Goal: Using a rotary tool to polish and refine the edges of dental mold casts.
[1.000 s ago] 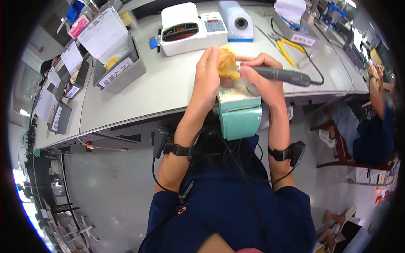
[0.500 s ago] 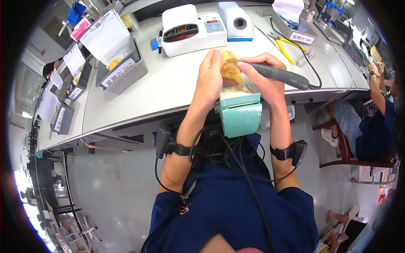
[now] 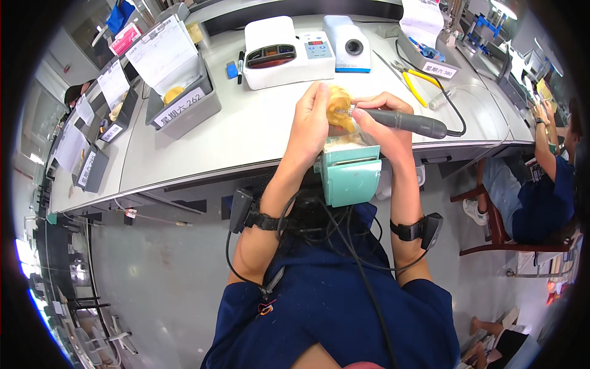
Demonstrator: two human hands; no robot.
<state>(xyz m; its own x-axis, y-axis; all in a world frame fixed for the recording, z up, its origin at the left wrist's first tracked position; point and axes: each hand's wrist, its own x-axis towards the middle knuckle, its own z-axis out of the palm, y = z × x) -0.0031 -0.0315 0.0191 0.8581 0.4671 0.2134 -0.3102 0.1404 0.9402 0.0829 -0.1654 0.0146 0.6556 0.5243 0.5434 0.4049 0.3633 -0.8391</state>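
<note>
My left hand (image 3: 311, 123) is closed around a yellow dental plaster cast (image 3: 339, 106), holding it up at the bench's front edge. A dark rotary handpiece (image 3: 409, 122) lies in my right hand (image 3: 391, 136), gripped like a pen with its tip pointing left at the cast. Tip and cast meet or nearly meet; contact is too small to tell. Right below both hands sits a pale green box-like tray (image 3: 351, 183) with whitish dust on its top. The handpiece's black cord (image 3: 462, 117) curves away to the right and back.
A white control unit (image 3: 316, 46) and a white-and-blue device (image 3: 352, 46) stand at the back. Yellow-handled pliers (image 3: 415, 89) lie right of them. Grey bins (image 3: 187, 104) with papers line the left; another bin (image 3: 430, 58) stands back right. A co-worker (image 3: 541, 197) sits at far right.
The view has shifted slightly, so the bench and hands sit a little lower in the picture. The cast appears turned a little; both grips stay the same.
</note>
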